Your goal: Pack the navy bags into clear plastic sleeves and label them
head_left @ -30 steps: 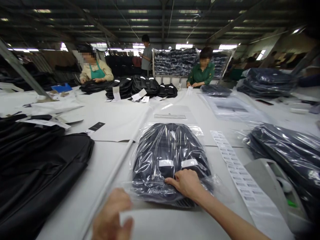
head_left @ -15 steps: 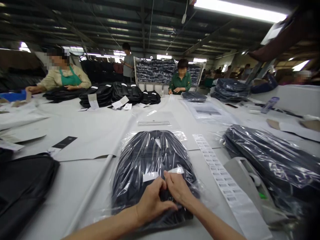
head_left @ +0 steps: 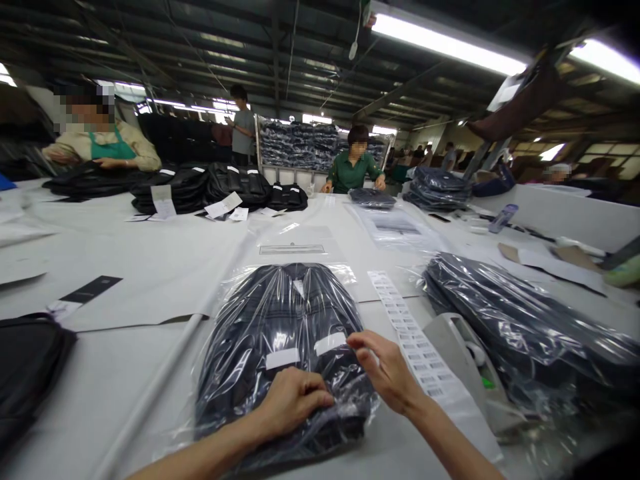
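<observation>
A dark folded garment in a clear plastic bag (head_left: 285, 320) lies on the white table (head_left: 200, 260) in front of me. My left hand (head_left: 293, 400) rests on the bag's near end, its fingers curled and pressing the plastic down. My right hand (head_left: 387, 370) hovers at the bag's right edge with its fingers apart, next to a long strip of barcode labels (head_left: 415, 347). Two white stickers (head_left: 305, 352) show through the plastic just above my hands.
A grey tape dispenser (head_left: 465, 353) and a pile of bagged dark garments (head_left: 505, 313) sit to the right. Unbagged dark garments (head_left: 25, 360) lie at the left. Empty flat bags (head_left: 295, 243) lie beyond. Across the table, seated people work beside black garment stacks (head_left: 220, 187).
My left hand came up from the table edge onto the bag. My right hand lifted off the bag and moved to its right edge. The view shifted right.
</observation>
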The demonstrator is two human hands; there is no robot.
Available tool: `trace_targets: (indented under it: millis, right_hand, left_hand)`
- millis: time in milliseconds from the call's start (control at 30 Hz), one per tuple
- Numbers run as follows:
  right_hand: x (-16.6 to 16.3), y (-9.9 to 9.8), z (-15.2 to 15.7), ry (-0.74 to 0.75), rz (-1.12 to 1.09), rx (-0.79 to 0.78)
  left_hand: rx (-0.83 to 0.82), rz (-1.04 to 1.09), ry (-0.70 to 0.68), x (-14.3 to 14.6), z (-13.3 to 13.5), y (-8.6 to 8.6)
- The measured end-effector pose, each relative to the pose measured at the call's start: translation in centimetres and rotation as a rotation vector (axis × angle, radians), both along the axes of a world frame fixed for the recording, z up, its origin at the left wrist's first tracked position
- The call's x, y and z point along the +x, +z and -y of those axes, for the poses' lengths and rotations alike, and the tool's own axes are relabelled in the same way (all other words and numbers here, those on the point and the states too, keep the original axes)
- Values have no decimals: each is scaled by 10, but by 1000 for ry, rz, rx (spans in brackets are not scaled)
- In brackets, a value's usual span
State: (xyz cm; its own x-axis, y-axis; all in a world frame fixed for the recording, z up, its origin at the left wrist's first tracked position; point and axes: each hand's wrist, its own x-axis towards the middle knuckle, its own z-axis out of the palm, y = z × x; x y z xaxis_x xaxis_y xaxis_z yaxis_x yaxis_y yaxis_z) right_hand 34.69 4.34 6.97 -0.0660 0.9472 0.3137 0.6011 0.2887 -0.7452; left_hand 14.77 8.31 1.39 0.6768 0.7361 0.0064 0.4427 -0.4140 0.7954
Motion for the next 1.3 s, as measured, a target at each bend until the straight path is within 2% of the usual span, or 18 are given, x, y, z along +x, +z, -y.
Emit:
trace_targets:
  millis: [67,133,200,267,367,500,600,700,800,900,967,1033,1100,1200,1300]
  right_hand:
    - [17,11,12,8,259,10]
    - [27,15,19,-17,384,-87]
    - [31,14,20,-25,375,-186]
    - [34,7,17,-23,270,-221]
    - [41,-17,12,-77,78,-248]
    - [43,-64,14,-225,-37,-273]
    - [34,-85,21,-327,-49,-230]
    - [22,-89,26,-393,2,-187]
    - [15,-83,27,-385,111,-142]
    - [22,-73,33,-385,198,-123]
    - [30,-64,47,-462,195,-20]
    - [35,-57,68,-591,142,174]
    - [31,-57,90,-658,88,303]
    - [9,-77,107,-572,60,292]
    - [-15,-107,102,-387,108,345]
  left_hand:
    - [-4,-6,2,1,1,4]
    - [-5,-18,0,1,1,6]
    - [-11,-29,2,2,1,7]
    - [-19,-37,15,2,0,7]
    - [-28,-43,41,3,-1,3]
    - [-41,-10,89,2,0,2]
    - [-44,125,190,0,2,3]
    - [-70,238,270,-4,4,4]
    - [-36,222,191,-3,3,5]
    - [-12,93,102,0,1,4]
    - [-31,60,72,1,0,2]
    - [-57,109,49,1,-2,0]
    - [-94,167,48,1,-3,-3]
    - [-145,204,45,-1,-5,-4]
    - [-115,250,-4,-2,-6,-2]
